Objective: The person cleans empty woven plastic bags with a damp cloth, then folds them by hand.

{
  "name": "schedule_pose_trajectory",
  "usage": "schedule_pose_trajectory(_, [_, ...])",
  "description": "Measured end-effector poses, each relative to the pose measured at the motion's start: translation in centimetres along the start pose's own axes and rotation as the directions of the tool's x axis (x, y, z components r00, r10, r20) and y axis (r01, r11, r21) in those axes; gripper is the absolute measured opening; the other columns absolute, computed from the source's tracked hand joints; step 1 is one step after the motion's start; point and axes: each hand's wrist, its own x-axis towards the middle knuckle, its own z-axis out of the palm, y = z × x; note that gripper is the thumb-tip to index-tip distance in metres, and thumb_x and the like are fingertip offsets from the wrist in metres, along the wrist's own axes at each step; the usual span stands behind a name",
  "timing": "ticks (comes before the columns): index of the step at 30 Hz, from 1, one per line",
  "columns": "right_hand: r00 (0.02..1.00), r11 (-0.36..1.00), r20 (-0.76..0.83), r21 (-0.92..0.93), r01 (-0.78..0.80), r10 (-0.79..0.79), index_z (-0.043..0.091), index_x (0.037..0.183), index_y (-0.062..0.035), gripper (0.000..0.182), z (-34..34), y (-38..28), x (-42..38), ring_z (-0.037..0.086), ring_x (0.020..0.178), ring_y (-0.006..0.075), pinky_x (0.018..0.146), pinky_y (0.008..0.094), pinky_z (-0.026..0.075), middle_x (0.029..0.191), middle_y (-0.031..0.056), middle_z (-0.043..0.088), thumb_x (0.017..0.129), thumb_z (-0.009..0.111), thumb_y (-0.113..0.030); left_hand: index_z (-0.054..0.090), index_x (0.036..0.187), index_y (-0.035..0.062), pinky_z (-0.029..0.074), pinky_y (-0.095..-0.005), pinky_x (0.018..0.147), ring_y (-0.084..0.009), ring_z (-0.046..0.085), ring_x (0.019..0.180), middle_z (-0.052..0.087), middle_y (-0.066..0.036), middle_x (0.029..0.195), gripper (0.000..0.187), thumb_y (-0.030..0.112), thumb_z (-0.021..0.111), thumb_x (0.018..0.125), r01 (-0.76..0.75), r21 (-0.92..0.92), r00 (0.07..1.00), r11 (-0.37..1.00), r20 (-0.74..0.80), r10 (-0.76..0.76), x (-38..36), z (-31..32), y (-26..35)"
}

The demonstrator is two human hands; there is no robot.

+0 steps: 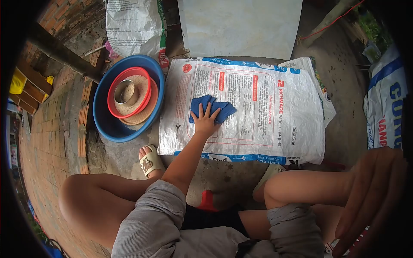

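My left hand (205,124) lies with its fingers spread on a crumpled blue cloth (223,112), pressing it against a flattened white feed sack (258,124). The sack is spread on the ground and covered in printed text, with blue bands along its edges. My right hand (368,193) is raised very near the camera at the right edge, dark and partly cut off. Its long fingers are stretched out and point downward, and nothing shows in them.
Left of the sack stands a blue basin (100,107) holding a red bowl (110,96) of grain with a metal tin (118,95) in it. A pale board (236,30) lies behind the sack. Another printed sack (385,107) stands at the right, and a wooden pole (62,53) at the left.
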Motion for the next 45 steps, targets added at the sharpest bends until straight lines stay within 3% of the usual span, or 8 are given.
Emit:
schedule_pose_trajectory(5, [0.999, 0.998, -0.028, -0.054, -0.023, 0.022, 0.067, 0.093, 0.0048, 0.067, -2.9, 0.5, 1.4, 0.071, 0.079, 0.0233, 0.067, 0.0258, 0.055, 0.1, 0.0239, 0.068, 0.106, 0.023, -0.043, 0.046, 0.141, 0.0417, 0.025, -0.0659, 0.105, -0.0344, 0.03, 0.142, 0.033, -0.002, 0.156, 0.07, 0.041, 0.074, 0.076, 0.018, 0.0, 0.999, 1.0, -0.03, -0.018, -0.2, -0.9, -0.2])
schedule_pose_trajectory(8, [0.684, 0.941, -0.699, -0.048, -0.334, 0.208, 0.066, 0.086, 0.0032, 0.059, -7.6, 6.2, -2.7, 0.067, 0.072, 0.0246, 0.075, 0.0324, 0.052, 0.094, 0.0244, 0.069, 0.104, 0.03, -0.039, 0.061, 0.125, 0.0342, 0.041, -0.0549, 0.094, -0.0297, 0.048, 0.122, 0.052, 0.001, 0.14, 0.055, 0.023, 0.074, 0.073, -0.016, -0.063, 0.984, 0.998, -0.178, 0.004, 0.1, -1.0, -1.3])
schedule_pose_trajectory(13, [-0.004, -0.276, -0.991, -0.033, -0.961, 0.131, 0.055, 0.132, -0.0053, 0.057, -13.2, 22.9, -15.5, 0.054, 0.121, 0.0409, 0.1, 0.0472, 0.044, 0.136, 0.0214, 0.053, 0.093, 0.053, -0.047, 0.069, 0.113, 0.0232, 0.048, -0.0429, 0.087, -0.0331, 0.057, 0.105, 0.061, -0.007, 0.117, 0.04, 0.011, 0.068, 0.075, 0.211, -0.387, 0.902, 0.898, -0.276, -0.331, 2.6, -1.7, -4.0])
schedule_pose_trajectory(17, [-0.263, -0.505, -0.948, 0.141, -0.851, 0.178, 0.03, 0.151, -0.0089, 0.073, -7.0, 30.9, -22.4, 0.027, 0.14, 0.049, 0.106, 0.0645, 0.031, 0.156, 0.0246, 0.02, 0.093, 0.052, -0.049, 0.069, 0.111, 0.016, 0.05, -0.043, 0.085, -0.037, 0.061, 0.093, 0.06, -0.016, 0.106, 0.037, 0.008, 0.06, 0.076, 0.254, -0.668, 0.743, 0.699, -0.328, -0.584, 4.6, -4.8, -3.8])
schedule_pose_trajectory(21, [-0.011, -0.592, -0.987, -0.086, -0.801, 0.158, 0.024, 0.154, -0.0108, 0.073, -3.4, 34.0, -29.0, 0.016, 0.142, 0.0517, 0.108, 0.0704, 0.019, 0.158, 0.0238, 0.016, 0.095, 0.049, -0.047, 0.058, 0.133, 0.0235, 0.044, -0.0438, 0.102, -0.0423, 0.053, 0.122, 0.05, -0.023, 0.138, 0.055, 0.04, 0.071, 0.082, 0.163, -0.642, 0.953, 0.75, 0.299, 0.049, 7.7, -4.8, -4.1])
schedule_pose_trajectory(25, [0.182, -0.599, -0.979, -0.199, -0.776, 0.09, 0.024, 0.154, -0.0104, 0.071, -2.8, 34.5, -30.1, 0.013, 0.143, 0.0508, 0.111, 0.0684, 0.01, 0.159, 0.0231, 0.013, 0.096, 0.046, -0.045, 0.027, 0.151, 0.0409, 0.016, -0.0725, 0.108, -0.0504, 0.011, 0.145, 0.01, -0.016, 0.162, 0.095, 0.071, 0.068, 0.071, 0.066, -0.094, 0.891, 0.993, 0.454, -0.016, 6.5, -7.9, 1.3])
schedule_pose_trajectory(36, [0.205, -0.606, -0.978, -0.176, -0.776, 0.021, 0.031, 0.152, -0.011, 0.069, -2.7, 34.5, -29.4, 0.015, 0.145, 0.0459, 0.115, 0.0633, 0.009, 0.159, 0.0198, 0.019, 0.094, 0.048, -0.045, 0.054, 0.136, 0.0325, 0.013, -0.065, 0.114, -0.0321, 0.031, 0.143, 0.041, -0.002, 0.152, 0.05, 0.037, 0.062, 0.086, -0.243, -0.126, 0.957, 0.962, -0.192, 0.217, 5.4, 1.2, 3.8])
schedule_pose_trajectory(45, [0.182, -0.585, -0.983, -0.156, -0.796, 0.015, 0.033, 0.151, -0.0126, 0.067, -2.9, 34.5, -29.4, 0.016, 0.145, 0.0448, 0.115, 0.0633, 0.01, 0.159, 0.0183, 0.02, 0.094, 0.05, -0.042, 0.061, 0.124, 0.0149, 0.041, -0.0461, 0.1, -0.0306, 0.051, 0.122, 0.051, -0.006, 0.142, 0.044, 0.004, 0.059, 0.081, 0.275, -0.236, 0.796, 0.932, -0.488, -0.358, 10.1, -1.9, -9.7])
